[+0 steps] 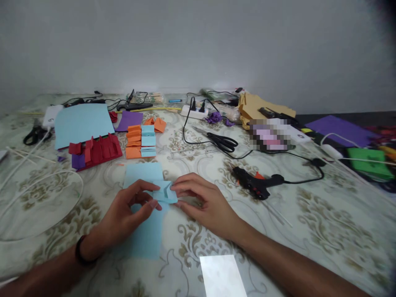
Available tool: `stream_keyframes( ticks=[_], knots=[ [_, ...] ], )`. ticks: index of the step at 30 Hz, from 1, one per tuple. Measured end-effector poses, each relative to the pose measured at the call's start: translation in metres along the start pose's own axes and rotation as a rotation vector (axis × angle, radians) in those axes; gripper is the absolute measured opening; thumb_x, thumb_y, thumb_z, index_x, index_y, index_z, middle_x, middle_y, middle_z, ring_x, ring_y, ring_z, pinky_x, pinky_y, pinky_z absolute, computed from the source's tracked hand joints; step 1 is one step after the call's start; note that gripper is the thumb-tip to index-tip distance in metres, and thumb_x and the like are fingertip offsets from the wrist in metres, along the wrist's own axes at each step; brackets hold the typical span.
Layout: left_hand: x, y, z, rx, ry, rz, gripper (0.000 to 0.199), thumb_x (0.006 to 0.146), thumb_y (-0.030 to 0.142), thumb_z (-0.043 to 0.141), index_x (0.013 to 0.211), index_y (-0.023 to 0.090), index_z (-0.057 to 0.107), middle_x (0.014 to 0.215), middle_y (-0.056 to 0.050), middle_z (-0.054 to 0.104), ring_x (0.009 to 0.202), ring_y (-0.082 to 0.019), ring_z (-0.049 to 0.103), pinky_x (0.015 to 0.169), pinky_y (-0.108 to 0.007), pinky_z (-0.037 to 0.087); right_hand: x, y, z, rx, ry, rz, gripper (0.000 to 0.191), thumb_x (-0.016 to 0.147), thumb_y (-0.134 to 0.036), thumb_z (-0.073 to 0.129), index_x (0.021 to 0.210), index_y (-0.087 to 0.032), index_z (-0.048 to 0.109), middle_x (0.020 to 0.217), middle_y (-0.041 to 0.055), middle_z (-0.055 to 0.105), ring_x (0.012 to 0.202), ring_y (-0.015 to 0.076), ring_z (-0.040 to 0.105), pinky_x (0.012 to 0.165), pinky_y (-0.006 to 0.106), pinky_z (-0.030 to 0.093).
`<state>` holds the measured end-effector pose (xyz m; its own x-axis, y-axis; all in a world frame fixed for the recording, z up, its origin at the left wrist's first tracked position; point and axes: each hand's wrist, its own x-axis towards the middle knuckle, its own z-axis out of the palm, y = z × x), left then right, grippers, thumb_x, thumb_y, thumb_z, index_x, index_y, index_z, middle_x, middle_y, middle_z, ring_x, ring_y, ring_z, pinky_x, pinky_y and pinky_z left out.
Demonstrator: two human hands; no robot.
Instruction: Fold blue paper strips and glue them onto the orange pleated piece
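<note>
Between both hands is a small folded piece of light blue paper [165, 192], held just above a larger light blue sheet [145, 235] on the table. My left hand [133, 210] pinches its left end between thumb and fingers. At the right end, my right hand [204, 200] grips it with thumb below and fingers above. Beyond the hands lie folded orange pieces [133, 142] and folded light blue pieces [148, 141] side by side. Dark red folded pieces [103, 150] stand to their left.
A glue gun [258, 181] with its cord and black-handled scissors [221, 142] lie to the right. A white card [222, 276] is at the front edge. Further back are a large light blue sheet [83, 123], a power strip [194, 112] and yellow paper [262, 107].
</note>
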<state>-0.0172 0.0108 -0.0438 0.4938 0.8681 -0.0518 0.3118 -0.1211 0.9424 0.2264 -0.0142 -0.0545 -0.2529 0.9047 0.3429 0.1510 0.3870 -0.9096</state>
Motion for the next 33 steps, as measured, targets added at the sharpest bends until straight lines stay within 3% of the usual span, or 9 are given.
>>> stream_keyframes(
  ticks=[6, 10, 13, 16, 17, 21, 24, 28, 33],
  knots=[
    [0.003, 0.0, 0.003, 0.137, 0.129, 0.019, 0.02, 0.095, 0.041, 0.064, 0.1, 0.022, 0.069, 0.077, -0.001, 0.08, 0.07, -0.02, 0.074, 0.066, -0.029, 0.054, -0.002, 0.002, -0.001, -0.008, -0.051, 0.006, 0.022, 0.091, -0.022, 0.076, 0.113, -0.024, 0.074, 0.116, 0.0087, 0.067, 0.101, 0.0185, 0.071, 0.091, 0.033, 0.064],
    [0.006, 0.002, 0.005, 0.124, 0.169, 0.033, 0.023, 0.096, 0.04, 0.062, 0.084, 0.022, 0.069, 0.069, 0.0, 0.078, 0.059, -0.016, 0.068, 0.059, -0.026, 0.052, -0.001, 0.004, 0.001, -0.05, -0.054, -0.041, 0.025, 0.089, -0.03, 0.08, 0.112, -0.024, 0.074, 0.115, 0.009, 0.069, 0.105, 0.0208, 0.07, 0.093, 0.036, 0.062],
    [0.007, 0.002, 0.006, 0.084, 0.173, 0.041, 0.021, 0.095, 0.038, 0.063, 0.084, 0.022, 0.068, 0.067, 0.0, 0.076, 0.058, -0.016, 0.067, 0.057, -0.026, 0.052, 0.004, -0.005, -0.004, -0.145, -0.073, -0.112, 0.023, 0.091, -0.032, 0.077, 0.112, -0.023, 0.073, 0.114, 0.0101, 0.071, 0.107, 0.0225, 0.07, 0.095, 0.038, 0.06],
    [0.006, 0.001, 0.005, 0.063, 0.163, 0.035, 0.017, 0.093, 0.037, 0.066, 0.092, 0.021, 0.07, 0.069, 0.0, 0.076, 0.06, -0.016, 0.069, 0.058, -0.026, 0.052, 0.008, -0.025, -0.034, -0.395, -0.222, -0.156, 0.022, 0.099, -0.026, 0.065, 0.12, -0.025, 0.072, 0.12, 0.0114, 0.072, 0.111, 0.0259, 0.069, 0.098, 0.042, 0.058],
    [0.006, -0.001, 0.005, 0.061, 0.155, 0.03, 0.016, 0.092, 0.036, 0.067, 0.096, 0.021, 0.07, 0.07, 0.0, 0.076, 0.063, -0.017, 0.07, 0.059, -0.027, 0.052, 0.006, -0.031, -0.052, -0.497, -0.211, -0.128, 0.022, 0.1, -0.023, 0.06, 0.119, -0.028, 0.072, 0.119, 0.01, 0.072, 0.111, 0.0264, 0.07, 0.097, 0.043, 0.057],
    [0.005, -0.008, 0.006, 0.062, 0.11, 0.01, 0.015, 0.091, 0.025, 0.063, 0.104, 0.02, 0.067, 0.073, 0.0, 0.076, 0.072, -0.02, 0.075, 0.061, -0.028, 0.051, -0.021, -0.028, -0.137, -0.971, 0.105, 0.076, 0.026, 0.097, -0.012, 0.054, 0.113, -0.024, 0.071, 0.114, 0.0155, 0.071, 0.102, 0.0293, 0.07, 0.088, 0.045, 0.054],
    [0.006, -0.01, 0.008, 0.065, 0.109, 0.029, 0.016, 0.09, 0.02, 0.06, 0.105, 0.019, 0.066, 0.071, 0.0, 0.074, 0.072, -0.021, 0.076, 0.06, -0.028, 0.05, -0.053, 0.0, -0.185, -1.101, 0.078, 0.311, 0.028, 0.088, -0.007, 0.063, 0.111, -0.019, 0.073, 0.118, 0.0214, 0.071, 0.116, 0.0337, 0.065, 0.098, 0.047, 0.049],
    [0.008, -0.008, 0.008, 0.032, 0.123, 0.048, 0.016, 0.089, 0.022, 0.06, 0.104, 0.018, 0.065, 0.07, -0.001, 0.074, 0.069, -0.02, 0.075, 0.061, -0.029, 0.052, -0.077, 0.029, -0.206, -0.841, 0.143, 0.401, 0.021, 0.08, -0.018, 0.075, 0.101, -0.023, 0.078, 0.118, 0.0189, 0.073, 0.111, 0.0328, 0.068, 0.103, 0.046, 0.047],
    [0.008, -0.008, 0.004, 0.06, 0.139, 0.049, 0.017, 0.09, 0.022, 0.059, 0.105, 0.019, 0.065, 0.072, -0.001, 0.077, 0.064, -0.017, 0.07, 0.062, -0.028, 0.051, -0.08, 0.034, -0.21, -0.646, 0.317, 0.468, 0.033, 0.075, -0.053, 0.076, 0.089, -0.023, 0.075, 0.095, 0.0128, 0.076, 0.094, 0.0357, 0.07, 0.094, 0.05, 0.051]
  ],
)
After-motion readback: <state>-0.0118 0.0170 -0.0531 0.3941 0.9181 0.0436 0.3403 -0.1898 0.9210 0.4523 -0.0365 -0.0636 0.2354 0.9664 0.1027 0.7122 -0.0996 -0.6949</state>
